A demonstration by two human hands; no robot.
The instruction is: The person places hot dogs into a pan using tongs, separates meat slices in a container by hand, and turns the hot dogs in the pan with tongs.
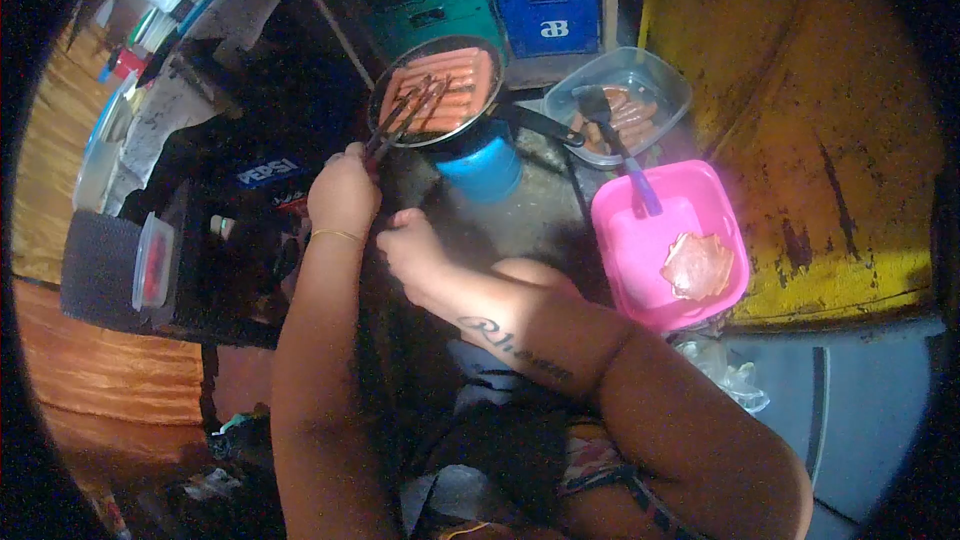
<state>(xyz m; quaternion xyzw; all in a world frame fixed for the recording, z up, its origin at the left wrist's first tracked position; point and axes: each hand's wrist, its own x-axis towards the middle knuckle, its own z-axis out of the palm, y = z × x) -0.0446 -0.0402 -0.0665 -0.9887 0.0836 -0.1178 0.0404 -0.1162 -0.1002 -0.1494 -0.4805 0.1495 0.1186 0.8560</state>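
Observation:
My left hand (345, 192) is wrapped round dark tongs (402, 120), whose tips reach over a frying pan (378, 112). Reddish sausages (462, 68) lie side by side in this pan, under and beside the tips. Below the pan is a blue cylinder (490, 174). My right hand (412, 248) is closed in a loose fist near my left wrist, and nothing shows in it. To the right, a clear tub (676, 90) holds more sausages (628, 120). A spatula (640, 176) leans across this tub and a pink basin (604, 240), which holds flat pinkish slices (697, 268).
Green crates (435, 0) and a blue crate (546, 15) stand behind the pan. The pan handle (545, 124) points right, towards the clear tub. On the left are a dark box (230, 280) and a small lidded container (155, 262). A yellow worn surface (830, 160) is at right.

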